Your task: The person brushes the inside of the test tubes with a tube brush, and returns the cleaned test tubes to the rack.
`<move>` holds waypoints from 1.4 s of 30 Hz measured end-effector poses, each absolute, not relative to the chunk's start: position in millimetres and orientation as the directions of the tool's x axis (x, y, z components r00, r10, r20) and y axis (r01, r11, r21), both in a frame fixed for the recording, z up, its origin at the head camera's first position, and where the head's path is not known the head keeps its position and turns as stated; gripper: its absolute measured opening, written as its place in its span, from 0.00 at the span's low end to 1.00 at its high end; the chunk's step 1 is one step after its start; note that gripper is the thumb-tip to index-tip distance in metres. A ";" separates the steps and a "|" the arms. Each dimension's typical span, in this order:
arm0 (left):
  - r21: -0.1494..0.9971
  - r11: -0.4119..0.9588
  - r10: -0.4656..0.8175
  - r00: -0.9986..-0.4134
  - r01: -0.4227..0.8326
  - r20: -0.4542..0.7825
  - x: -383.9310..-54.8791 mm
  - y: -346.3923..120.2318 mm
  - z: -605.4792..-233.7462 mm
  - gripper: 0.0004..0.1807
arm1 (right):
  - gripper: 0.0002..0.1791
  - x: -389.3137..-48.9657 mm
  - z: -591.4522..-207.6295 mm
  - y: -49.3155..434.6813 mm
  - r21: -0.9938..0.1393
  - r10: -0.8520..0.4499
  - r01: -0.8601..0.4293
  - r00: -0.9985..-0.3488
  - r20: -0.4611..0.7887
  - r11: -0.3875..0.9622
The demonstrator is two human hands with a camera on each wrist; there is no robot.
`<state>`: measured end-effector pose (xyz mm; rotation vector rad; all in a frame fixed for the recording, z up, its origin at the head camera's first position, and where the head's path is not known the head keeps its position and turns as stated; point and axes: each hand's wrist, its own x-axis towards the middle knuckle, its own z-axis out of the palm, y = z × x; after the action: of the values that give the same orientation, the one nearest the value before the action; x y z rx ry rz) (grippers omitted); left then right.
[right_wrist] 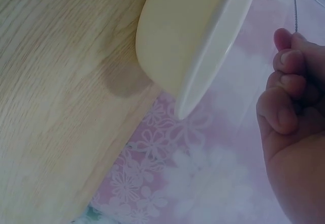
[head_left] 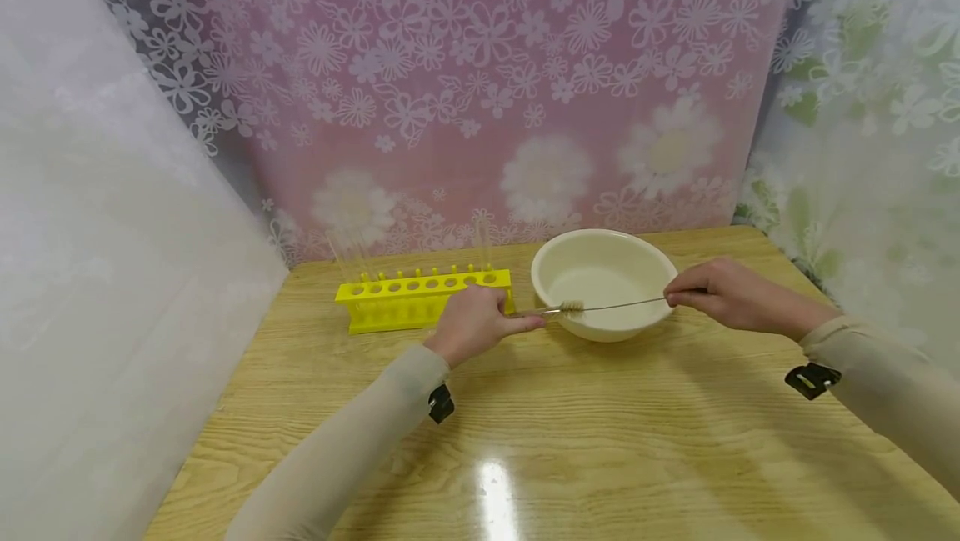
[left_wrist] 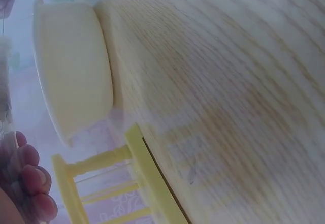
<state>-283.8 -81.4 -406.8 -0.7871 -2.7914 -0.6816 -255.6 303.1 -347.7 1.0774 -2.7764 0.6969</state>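
Between left hand (head_left: 474, 324) and right hand (head_left: 723, 295) stretches a brush (head_left: 573, 308); left grips a tube (head_left: 538, 311); right pinches the wire (head_left: 625, 305).

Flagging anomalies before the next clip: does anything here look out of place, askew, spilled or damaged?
Nothing plainly spilled or damaged shows. Slightly askew: the clear tubes at the left end of the yellow rack lean leftward in the head view, though lens distortion may exaggerate this.

Left sleeve (head_left: 352, 441): long, pale beige
Right sleeve (head_left: 885, 383): long, pale beige
Left clip (head_left: 441, 404): black
Right clip (head_left: 823, 376): black, angular
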 end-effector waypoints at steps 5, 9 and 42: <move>0.384 0.763 0.443 -0.853 0.520 0.275 -283.9 -82.8 -407.4 0.38 | 0.09 -256.8 -348.8 299.9 -0.379 -0.628 -0.670 -0.738 0.247 0.638; 0.392 0.765 0.435 -0.859 0.511 0.271 -284.3 -83.5 -408.5 0.38 | 0.09 -257.7 -349.3 297.7 -0.377 -0.626 -0.669 -0.739 0.247 0.641; 0.284 0.757 0.502 -0.803 0.588 0.321 -276.6 -55.3 -402.6 0.39 | 0.17 -259.1 -362.8 215.4 -0.502 -0.764 -0.682 -0.642 0.061 0.533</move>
<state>-276.6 -55.3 -402.6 -0.8593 -2.7296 -0.5528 -259.1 215.4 -362.8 1.3769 -2.8925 0.8240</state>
